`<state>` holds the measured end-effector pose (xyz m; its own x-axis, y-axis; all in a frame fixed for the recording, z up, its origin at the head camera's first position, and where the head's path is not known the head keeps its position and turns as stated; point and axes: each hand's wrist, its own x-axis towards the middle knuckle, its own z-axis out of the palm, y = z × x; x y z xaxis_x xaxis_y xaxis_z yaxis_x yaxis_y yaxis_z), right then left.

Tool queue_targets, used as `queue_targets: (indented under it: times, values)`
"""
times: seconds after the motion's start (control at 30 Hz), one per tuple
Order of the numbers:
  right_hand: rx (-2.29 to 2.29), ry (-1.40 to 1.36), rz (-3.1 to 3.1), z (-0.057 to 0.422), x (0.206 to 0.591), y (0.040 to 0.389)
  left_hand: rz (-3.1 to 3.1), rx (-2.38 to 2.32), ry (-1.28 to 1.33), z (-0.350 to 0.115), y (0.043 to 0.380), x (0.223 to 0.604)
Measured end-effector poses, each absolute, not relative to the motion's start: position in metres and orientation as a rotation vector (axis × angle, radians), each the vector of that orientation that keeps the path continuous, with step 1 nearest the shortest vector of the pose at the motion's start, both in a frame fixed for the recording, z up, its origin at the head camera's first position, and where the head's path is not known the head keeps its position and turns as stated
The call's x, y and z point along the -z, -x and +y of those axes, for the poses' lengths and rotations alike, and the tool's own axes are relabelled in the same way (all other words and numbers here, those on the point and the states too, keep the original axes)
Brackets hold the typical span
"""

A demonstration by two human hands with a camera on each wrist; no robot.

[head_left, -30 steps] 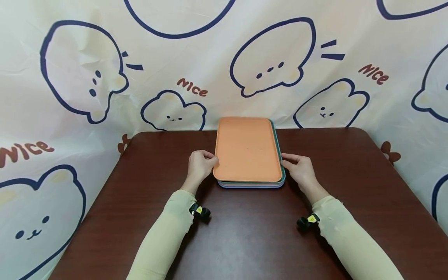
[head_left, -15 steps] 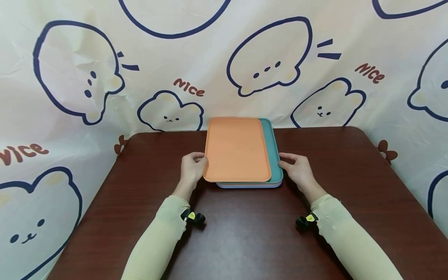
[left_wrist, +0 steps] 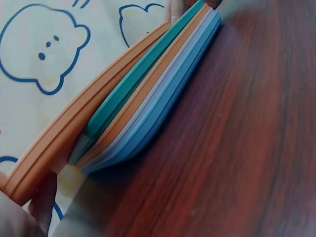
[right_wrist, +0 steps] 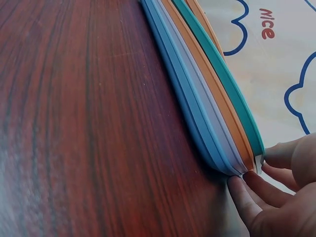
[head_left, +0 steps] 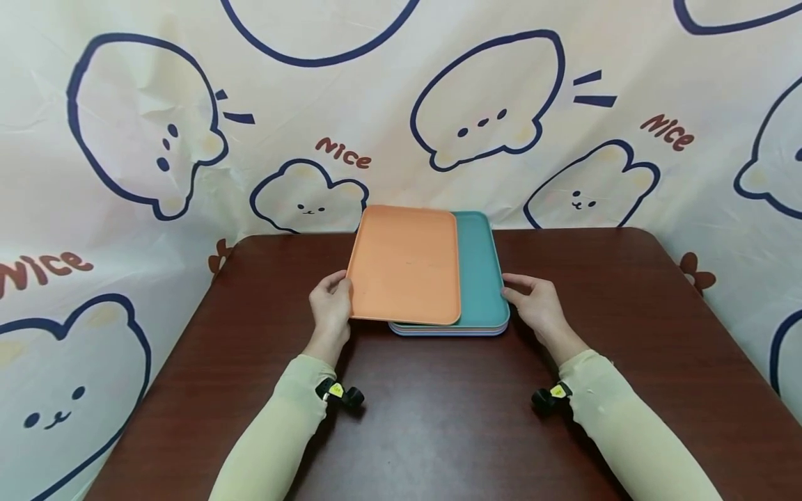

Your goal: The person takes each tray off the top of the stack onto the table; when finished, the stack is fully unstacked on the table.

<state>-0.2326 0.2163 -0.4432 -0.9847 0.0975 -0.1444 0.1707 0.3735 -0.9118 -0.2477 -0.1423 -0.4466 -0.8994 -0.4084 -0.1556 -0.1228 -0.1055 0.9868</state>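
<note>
Orange tray: atop the stack, jutting toward 9 o'clock, that side raised.
Teal tray: directly beneath, uppermost of the rest.
Left hand: pinching the orange tray's 9 o'clock edge.
Right hand: fingertips at the stack's 3 o'clock edge; grip, cannot tell.
Risk: one-sided hold may let the orange tray tip.
</note>
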Motion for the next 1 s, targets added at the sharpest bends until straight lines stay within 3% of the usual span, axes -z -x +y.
queue_targets:
  times: [0.57,1.0]
  values:
    - [1.691,-0.235,2.527,0.217,0.442,0.232,-1.772,2.124,-0.544,-0.191,0.239,0.439]
    - [1.694,-0.227,2.524,0.218,0.441,0.232,-1.692,2.081,-0.722,-0.232,0.238,0.435]
